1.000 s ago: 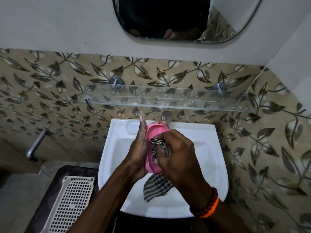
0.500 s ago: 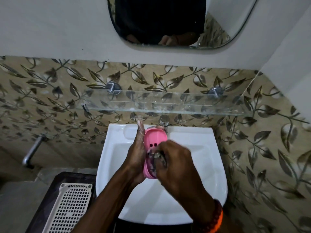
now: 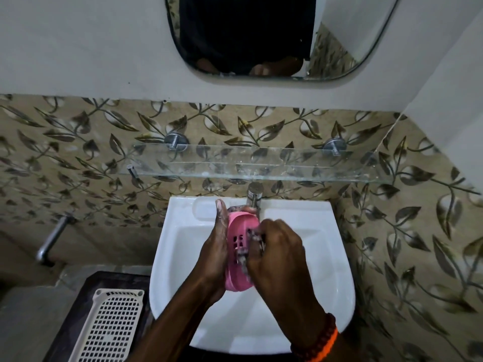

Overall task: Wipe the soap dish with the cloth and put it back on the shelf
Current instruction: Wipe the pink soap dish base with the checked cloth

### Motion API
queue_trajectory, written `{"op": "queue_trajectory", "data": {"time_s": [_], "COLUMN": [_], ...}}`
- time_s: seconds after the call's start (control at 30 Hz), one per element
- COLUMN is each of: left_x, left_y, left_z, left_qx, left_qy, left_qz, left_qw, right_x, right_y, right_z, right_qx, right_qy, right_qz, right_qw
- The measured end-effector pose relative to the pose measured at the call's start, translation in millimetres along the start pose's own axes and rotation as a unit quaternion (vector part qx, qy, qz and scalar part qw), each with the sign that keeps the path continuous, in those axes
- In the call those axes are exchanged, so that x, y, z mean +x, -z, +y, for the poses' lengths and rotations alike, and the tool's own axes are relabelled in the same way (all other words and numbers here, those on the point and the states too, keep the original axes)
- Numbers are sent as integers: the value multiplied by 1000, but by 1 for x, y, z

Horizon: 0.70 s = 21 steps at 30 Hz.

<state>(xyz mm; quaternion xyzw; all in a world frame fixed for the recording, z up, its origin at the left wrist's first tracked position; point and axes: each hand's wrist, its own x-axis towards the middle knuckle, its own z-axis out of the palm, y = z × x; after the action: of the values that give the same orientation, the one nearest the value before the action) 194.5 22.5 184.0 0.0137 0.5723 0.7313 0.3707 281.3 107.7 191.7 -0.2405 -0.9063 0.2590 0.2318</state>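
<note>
My left hand (image 3: 215,253) holds the pink soap dish (image 3: 239,246) on edge over the white sink (image 3: 326,257), thumb up, fingers wrapped round its far end. Several drain slots show in the dish's face. My right hand (image 3: 279,253) grips a bunched checked cloth (image 3: 252,240) and presses it against the dish's inner face; most of the cloth is hidden inside the fist. The glass shelf (image 3: 261,165) hangs on the tiled wall above the sink with nothing on it.
A steel tap (image 3: 254,195) stands just behind the dish. A mirror (image 3: 261,35) is above the shelf. A cream perforated basket (image 3: 109,325) lies on a dark surface to the sink's left. A metal pipe (image 3: 51,240) sticks out of the left wall.
The cloth's hanging tail has been gathered up into my right hand. The right hand has slid along the dish, uncovering its slotted face. The view has tilted up a little.
</note>
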Motion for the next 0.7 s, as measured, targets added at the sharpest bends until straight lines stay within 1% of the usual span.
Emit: {"op": "queue_trajectory", "data": {"time_s": [0.07,0.1,0.13,0.23,0.3,0.37,0.43,0.53,0.6,0.7], "left_x": [3,3,2,-4,-10,-14,-15,-14,-15,-19], "left_y": [4,4,4,-5,-11,-14,-12,-7,-7,-8], "left_z": [3,6,6,1,-5,-5,-7,-9,-9,-1], "left_qx": [-5,-3,-5,-23,-46,-75,-104,-112,-90,-30], "left_qy": [-20,-27,-24,23,56,68,68,65,68,50], "left_qz": [11,8,7,-16,-31,-45,-61,-76,-68,-67], "left_qw": [1000,1000,1000,999,997,994,990,989,991,996], "right_x": [-11,-13,-11,5,13,12,6,2,7,10], "right_y": [0,0,-1,2,6,9,11,13,14,16], "right_z": [0,0,0,-2,-6,-13,-16,-16,-11,-7], "right_qx": [34,57,69,63,53,61,94,120,110,92], "right_qy": [-10,-18,-21,-20,-12,21,70,135,124,31], "right_qz": [-56,-67,-62,16,53,67,67,60,64,86], "right_qw": [998,996,995,998,997,996,991,982,984,992]}}
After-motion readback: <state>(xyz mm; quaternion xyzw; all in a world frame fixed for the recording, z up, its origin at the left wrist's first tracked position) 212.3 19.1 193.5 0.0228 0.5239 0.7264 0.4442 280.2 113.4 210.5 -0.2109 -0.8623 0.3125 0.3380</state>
